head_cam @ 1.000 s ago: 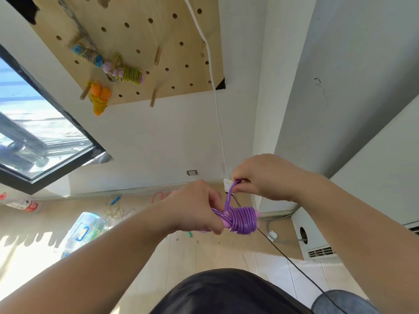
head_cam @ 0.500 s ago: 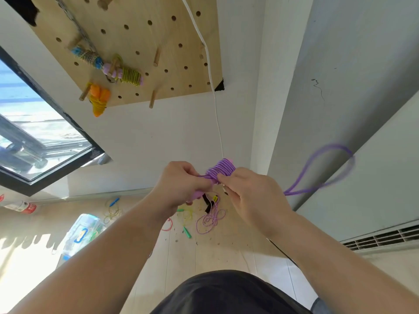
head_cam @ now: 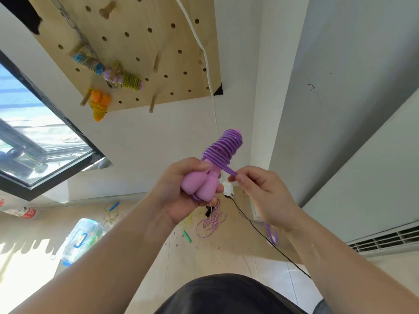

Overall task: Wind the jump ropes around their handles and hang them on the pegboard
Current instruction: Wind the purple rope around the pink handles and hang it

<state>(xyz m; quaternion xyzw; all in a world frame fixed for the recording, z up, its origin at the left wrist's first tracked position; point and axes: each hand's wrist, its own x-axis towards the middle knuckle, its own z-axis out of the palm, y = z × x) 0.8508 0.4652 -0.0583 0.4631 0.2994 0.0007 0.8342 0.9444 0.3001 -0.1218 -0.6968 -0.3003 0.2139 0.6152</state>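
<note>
**Head view: shiny purple plastic jump rope could spring loose**

In the middle of the view, the left hand grips the two soft pink foam handles side by side. The rope is wound in a fat coil around the far ends of the handles. The right hand pinches the rope just beside the coil, and more of the rope hangs below that wrist.

The rope looks stiff and springy. If the right hand lets go before the end is tucked in, the coil may pop open. If the left hand holds too loosely, the handles may slide apart and the coil may go slack. The light wooden pegboard is far off on the left, well apart from both hands, so the bundle could come undone on the way there. The bare wooden peg at its near edge looks short, so a loose bundle may slip off it.
</note>
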